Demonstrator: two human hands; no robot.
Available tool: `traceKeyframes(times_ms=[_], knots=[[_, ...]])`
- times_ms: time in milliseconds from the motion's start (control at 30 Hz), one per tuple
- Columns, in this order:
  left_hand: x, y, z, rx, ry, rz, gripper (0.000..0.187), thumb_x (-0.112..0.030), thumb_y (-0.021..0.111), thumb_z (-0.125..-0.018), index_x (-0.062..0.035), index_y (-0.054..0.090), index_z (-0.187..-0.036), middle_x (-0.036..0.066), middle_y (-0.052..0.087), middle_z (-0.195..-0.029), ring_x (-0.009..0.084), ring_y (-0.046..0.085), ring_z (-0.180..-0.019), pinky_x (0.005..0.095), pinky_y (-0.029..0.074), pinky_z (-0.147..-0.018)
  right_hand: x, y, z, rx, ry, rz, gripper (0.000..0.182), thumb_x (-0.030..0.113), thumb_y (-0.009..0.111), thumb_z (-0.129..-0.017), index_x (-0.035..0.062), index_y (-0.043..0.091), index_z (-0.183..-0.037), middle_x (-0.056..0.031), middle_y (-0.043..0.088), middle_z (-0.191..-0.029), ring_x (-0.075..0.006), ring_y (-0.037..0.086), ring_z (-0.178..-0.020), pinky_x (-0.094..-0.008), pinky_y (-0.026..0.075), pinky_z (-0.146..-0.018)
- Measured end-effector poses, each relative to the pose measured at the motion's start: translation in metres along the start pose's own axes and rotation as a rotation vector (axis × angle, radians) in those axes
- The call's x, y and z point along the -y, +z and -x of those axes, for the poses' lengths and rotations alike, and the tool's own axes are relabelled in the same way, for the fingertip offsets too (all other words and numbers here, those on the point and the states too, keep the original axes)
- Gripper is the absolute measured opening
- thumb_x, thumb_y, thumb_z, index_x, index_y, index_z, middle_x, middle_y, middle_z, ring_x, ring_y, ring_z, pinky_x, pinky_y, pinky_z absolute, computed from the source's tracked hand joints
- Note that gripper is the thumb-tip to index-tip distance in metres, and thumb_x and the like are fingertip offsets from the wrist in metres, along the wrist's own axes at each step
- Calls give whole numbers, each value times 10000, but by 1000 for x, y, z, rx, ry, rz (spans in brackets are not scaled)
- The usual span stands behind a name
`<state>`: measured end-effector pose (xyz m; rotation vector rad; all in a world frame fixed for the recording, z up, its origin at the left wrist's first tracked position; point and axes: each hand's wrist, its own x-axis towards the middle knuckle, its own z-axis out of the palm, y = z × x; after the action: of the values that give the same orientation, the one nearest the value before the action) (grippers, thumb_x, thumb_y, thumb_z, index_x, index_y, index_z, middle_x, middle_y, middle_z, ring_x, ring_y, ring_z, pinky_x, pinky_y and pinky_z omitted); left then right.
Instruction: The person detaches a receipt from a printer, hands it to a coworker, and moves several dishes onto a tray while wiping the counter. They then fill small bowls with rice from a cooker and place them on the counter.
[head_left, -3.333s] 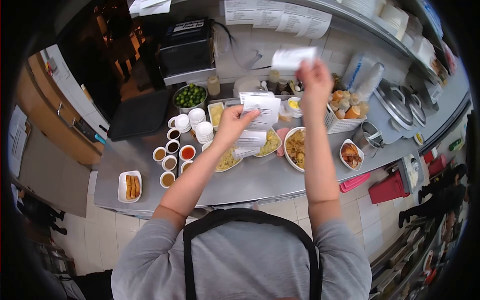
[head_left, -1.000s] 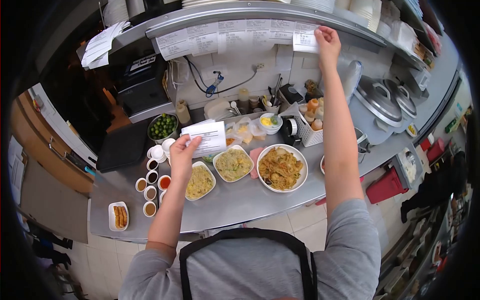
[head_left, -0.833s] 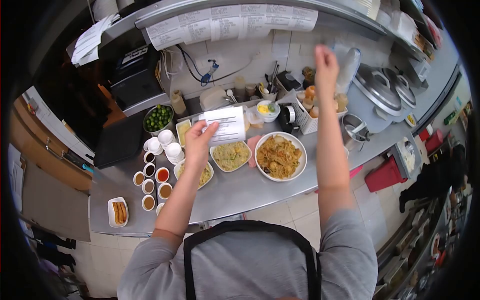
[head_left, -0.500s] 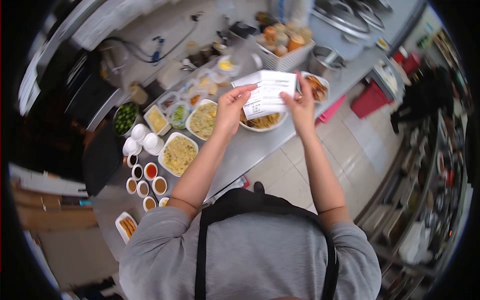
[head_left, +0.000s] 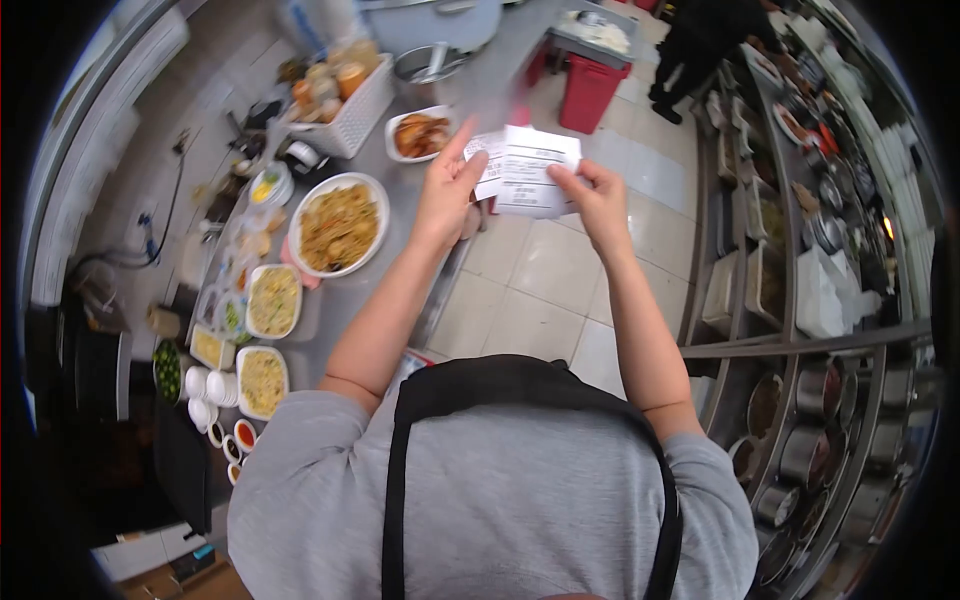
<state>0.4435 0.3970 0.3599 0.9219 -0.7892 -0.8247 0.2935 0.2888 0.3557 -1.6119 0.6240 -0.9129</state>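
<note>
Printed paper receipts (head_left: 537,172) are spread between my two hands, in front of my chest. My left hand (head_left: 447,195) pinches the left slip (head_left: 487,158) with the thumb on top and the index finger pointing up. The right edge of the wider slip is gripped by my right hand (head_left: 598,205), thumb across the print. Beyond my left hand, a white tray of browned meat pieces (head_left: 420,135) stands on the steel counter (head_left: 345,335). A round white bowl of noodles (head_left: 340,225) is farther left.
Two trays of fried rice (head_left: 273,302) (head_left: 263,382), white sauce cups (head_left: 245,434) and a basket of bottles (head_left: 360,110) stand on the counter. A red bin (head_left: 594,93) and a person in black (head_left: 700,45) are ahead. Metal shelving (head_left: 745,340) lines the right.
My view has swung to the right, so the counter now lies to the left and more floor and shelving show. The receipts have moved off the noodle bowl and are over the floor.
</note>
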Motion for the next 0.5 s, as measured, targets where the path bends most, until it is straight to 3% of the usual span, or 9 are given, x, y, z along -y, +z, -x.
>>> traceKeyframes(times_ms=[67, 133, 200, 267, 400, 433, 500], knots=[[24, 40, -24, 78, -3, 0, 499, -77, 436, -876, -31, 223, -1326, 92, 603, -930, 96, 584, -742, 209, 461, -630, -6, -72, -1, -100, 10, -17, 211, 187, 635, -744, -17, 633, -799, -27, 591, -670, -69, 515, -588, -212, 406, -532], [49, 83, -44, 174, -66, -48, 499, -86, 432, -882, -40, 217, -1330, 81, 594, -953, 103, 571, -800, 213, 441, -708, -1, -140, 12, -179, 54, -58, 205, 182, 631, -753, -17, 632, -803, -35, 595, -674, -75, 524, -594, -213, 415, -545], [59, 145, -58, 237, -106, 92, 505, -95, 439, -882, -46, 215, -1332, 79, 582, -984, 105, 546, -872, 229, 411, -782, 1, -197, 21, -255, 68, -43, 198, 180, 629, -762, -11, 633, -815, -33, 599, -687, -78, 532, -608, -212, 421, -562], [80, 186, -77, 422, -76, 11, 507, -99, 438, -883, -52, 210, -1334, 89, 564, -1034, 115, 530, -932, 239, 394, -820, 3, -243, 29, -308, 71, -42, 194, 171, 630, -765, -14, 630, -822, -27, 599, -700, -74, 528, -624, -204, 413, -574], [108, 269, -108, 565, -73, 27, 518, 3, 481, -824, -26, 275, -1298, 109, 515, -1121, 143, 504, -1002, 256, 369, -882, 0, -317, 34, -447, 36, -67, 191, 167, 625, -771, -16, 629, -825, -22, 601, -716, -69, 524, -635, -202, 410, -587], [114, 293, -115, 530, -18, 49, 499, 10, 509, -798, -36, 334, -1264, 94, 542, -1060, 116, 526, -915, 236, 392, -824, 1, -333, 35, -479, 43, -55, 187, 164, 623, -773, -16, 628, -827, -17, 601, -720, -65, 520, -637, -203, 410, -590], [137, 320, -139, 592, -12, 22, 446, 18, 497, -795, -29, 387, -1225, 89, 540, -1058, 115, 522, -917, 237, 390, -826, -2, -366, 38, -551, 16, -4, 182, 162, 624, -772, -10, 629, -834, -8, 601, -726, -55, 513, -651, -204, 411, -598]])
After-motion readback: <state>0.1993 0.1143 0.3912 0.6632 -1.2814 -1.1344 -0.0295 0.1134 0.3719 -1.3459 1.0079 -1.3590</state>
